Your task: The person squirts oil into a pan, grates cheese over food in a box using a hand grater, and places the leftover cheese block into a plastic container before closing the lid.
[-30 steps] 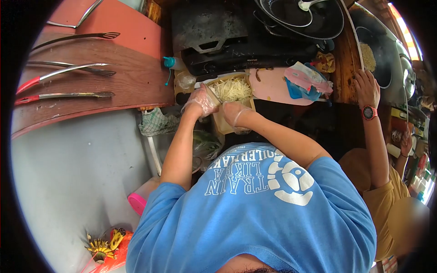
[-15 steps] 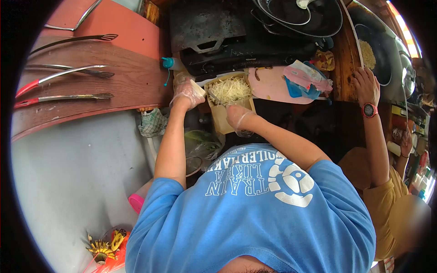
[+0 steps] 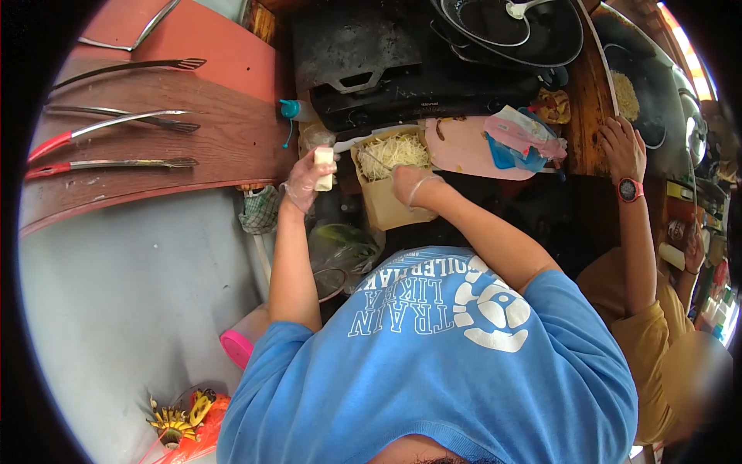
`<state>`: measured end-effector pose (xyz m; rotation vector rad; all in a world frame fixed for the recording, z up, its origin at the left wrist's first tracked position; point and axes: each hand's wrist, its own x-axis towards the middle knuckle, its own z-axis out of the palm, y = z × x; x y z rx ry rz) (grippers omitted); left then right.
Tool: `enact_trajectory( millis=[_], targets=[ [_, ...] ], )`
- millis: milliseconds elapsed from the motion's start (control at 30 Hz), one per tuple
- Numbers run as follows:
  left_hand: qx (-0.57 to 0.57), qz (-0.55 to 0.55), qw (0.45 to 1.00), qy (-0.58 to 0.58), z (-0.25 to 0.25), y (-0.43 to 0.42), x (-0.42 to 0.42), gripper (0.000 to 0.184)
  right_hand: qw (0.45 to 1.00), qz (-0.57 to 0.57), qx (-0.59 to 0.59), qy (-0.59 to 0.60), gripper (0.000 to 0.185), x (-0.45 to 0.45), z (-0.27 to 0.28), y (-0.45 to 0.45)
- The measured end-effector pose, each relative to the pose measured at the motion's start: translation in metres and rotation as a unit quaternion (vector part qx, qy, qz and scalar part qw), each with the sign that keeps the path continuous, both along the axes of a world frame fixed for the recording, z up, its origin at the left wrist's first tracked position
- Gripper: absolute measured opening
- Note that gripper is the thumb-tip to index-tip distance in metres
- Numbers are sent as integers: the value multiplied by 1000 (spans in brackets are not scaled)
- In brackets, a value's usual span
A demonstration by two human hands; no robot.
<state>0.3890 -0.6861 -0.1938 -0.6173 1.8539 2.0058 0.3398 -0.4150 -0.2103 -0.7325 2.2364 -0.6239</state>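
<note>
My left hand (image 3: pixel 304 182), in a clear plastic glove, is closed around a pale block of cheese (image 3: pixel 324 168), held upright left of a paper-lined box (image 3: pixel 390 210). Fine pale shreds, like grated cheese (image 3: pixel 399 149), heap in the far part of this box. My right hand (image 3: pixel 416 187), gloved too, is closed at the box's right side. From its fingers a thin metal utensil (image 3: pixel 374 158) seems to reach into the shreds; its kind is hard to make out.
Behind the box stands a black stove (image 3: pixel 417 97) with a griddle plate (image 3: pixel 352 50) and a pan (image 3: pixel 541 35). Several tongs (image 3: pixel 124 117) lie on the left board. A pink cutting board (image 3: pixel 464 151) holds packaging. At right, a co-worker's hand (image 3: pixel 622 147) rests by the wooden partition.
My left hand has drawn back from the box toward me and turned, so the cheese block now stands upright. My right hand has shifted slightly right, still by the box.
</note>
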Motion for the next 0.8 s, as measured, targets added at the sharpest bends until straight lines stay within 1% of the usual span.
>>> enact_trajectory(
  millis=[33,67,100,133,200,300,333,400,433,467,500,533,567,600,667,700,733,800],
  targets=[
    [156,29,987,25,-2,-2,1,79,999,17,25,11,25,-6,0,6],
    [156,30,987,26,3,4,-1,79,998,33,50,21,27,-10,3,10],
    [252,0,967,45,13,19,-6,81,994,46,93,42,29,-16,20,14],
    [346,-31,935,65,21,33,-11,82,994,45,95,43,29,-20,29,19],
    [427,-87,899,40,28,55,-17,82,974,112,157,117,27,-27,41,28],
    [411,-172,895,8,17,77,-27,82,965,114,190,141,26,-36,47,38],
    [412,-175,894,9,7,80,-31,82,965,111,192,142,26,-39,44,41],
    [378,-187,906,-8,-13,85,-42,81,954,123,229,152,28,-45,40,46],
    [389,-172,905,-10,-22,86,-46,74,954,120,231,152,28,-46,41,50],
    [390,-175,904,-10,-30,86,-50,74,958,101,223,151,27,-46,51,54],
    [371,-134,918,-40,-38,85,-54,71,961,84,214,151,27,-47,57,57],
    [350,-93,930,-71,-45,82,-57,68,961,83,215,152,27,-48,51,59],
    [345,-80,932,-73,-42,84,-60,63,962,64,219,149,26,-49,47,60],
    [345,-81,932,-72,-37,85,-59,63,963,45,221,147,27,-51,42,62],
    [416,-83,903,-62,-18,89,-52,62,963,42,227,142,27,-54,42,66],
    [436,-106,893,-44,-10,92,-48,62,962,41,231,136,29,-54,46,68],
    [435,-107,893,-45,-17,89,-47,62,963,39,230,136,29,-53,50,69],
    [309,-124,941,-60,-42,79,-42,76,959,41,240,145,26,-53,55,72]
  ],
)
